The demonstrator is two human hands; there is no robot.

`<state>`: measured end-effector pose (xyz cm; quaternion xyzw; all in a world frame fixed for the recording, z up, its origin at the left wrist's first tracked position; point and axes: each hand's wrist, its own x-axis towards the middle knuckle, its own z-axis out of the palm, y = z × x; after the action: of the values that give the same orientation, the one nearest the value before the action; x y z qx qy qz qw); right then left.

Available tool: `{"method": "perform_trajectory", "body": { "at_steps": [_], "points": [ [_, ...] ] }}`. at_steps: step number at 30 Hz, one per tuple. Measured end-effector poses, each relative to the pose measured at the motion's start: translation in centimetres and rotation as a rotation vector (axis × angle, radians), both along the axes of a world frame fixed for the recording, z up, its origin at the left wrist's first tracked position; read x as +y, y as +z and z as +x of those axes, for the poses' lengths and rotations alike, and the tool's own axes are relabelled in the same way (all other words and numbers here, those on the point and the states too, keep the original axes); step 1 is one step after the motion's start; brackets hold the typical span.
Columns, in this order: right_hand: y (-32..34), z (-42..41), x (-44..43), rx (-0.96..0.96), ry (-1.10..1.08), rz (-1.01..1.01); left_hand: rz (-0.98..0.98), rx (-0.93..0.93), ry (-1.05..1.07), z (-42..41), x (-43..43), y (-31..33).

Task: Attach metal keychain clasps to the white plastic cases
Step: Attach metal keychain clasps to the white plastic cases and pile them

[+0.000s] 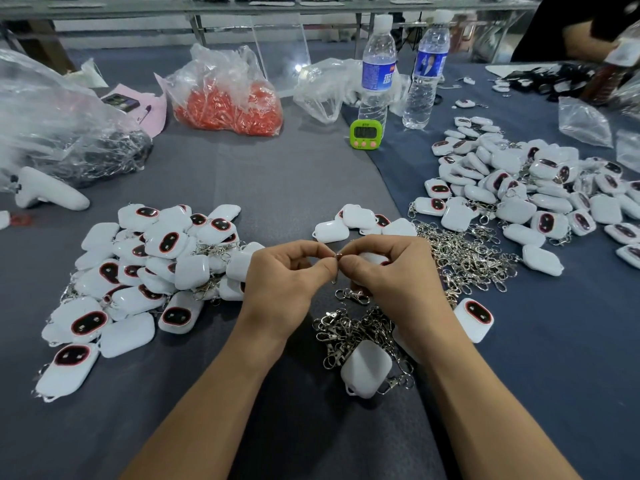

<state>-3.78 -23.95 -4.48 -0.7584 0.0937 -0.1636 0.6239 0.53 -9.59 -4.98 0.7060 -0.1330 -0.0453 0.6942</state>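
Note:
My left hand (291,271) and my right hand (384,271) meet at the table's middle, both pinching a small metal keychain clasp (336,258) between thumb and fingertips. A white plastic case (372,258) sits partly hidden under my right hand's fingers. A heap of loose silver clasps (349,327) lies just below my hands, with one white case (367,368) on it. More clasps (464,254) spread to the right. A pile of white cases with clasps (138,271) lies to the left.
A large spread of white cases (526,188) covers the right side. Two water bottles (377,74) and a green timer (363,133) stand at the back. Plastic bags, one holding orange parts (228,98), sit behind. Another person's arm (585,36) is at the far right.

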Motion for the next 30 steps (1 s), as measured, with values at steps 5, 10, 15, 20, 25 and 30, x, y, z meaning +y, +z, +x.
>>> {"method": "perform_trajectory", "body": {
  "at_steps": [5,10,15,20,25,30],
  "points": [
    [-0.1,0.1,0.0,-0.058,-0.037,-0.14,0.034,-0.04,0.003,0.0,0.1,0.0],
    [-0.3,0.1,-0.3,-0.063,-0.019,-0.176,0.126,-0.142,-0.021,0.2,0.3,-0.5],
    [-0.2,0.1,-0.7,-0.036,0.037,-0.145,0.143,-0.165,-0.011,0.2,0.2,-0.7],
    [-0.2,0.0,-1.0,-0.026,0.07,-0.171,0.156,-0.148,-0.035,0.4,0.4,-0.8],
    [-0.3,-0.1,-0.9,-0.032,0.072,-0.176,0.121,-0.086,-0.023,0.1,0.3,-0.8],
    [0.0,-0.3,-0.5,-0.109,0.033,-0.178,0.014,0.005,-0.004,-0.1,0.0,-0.4]
  ]
}}
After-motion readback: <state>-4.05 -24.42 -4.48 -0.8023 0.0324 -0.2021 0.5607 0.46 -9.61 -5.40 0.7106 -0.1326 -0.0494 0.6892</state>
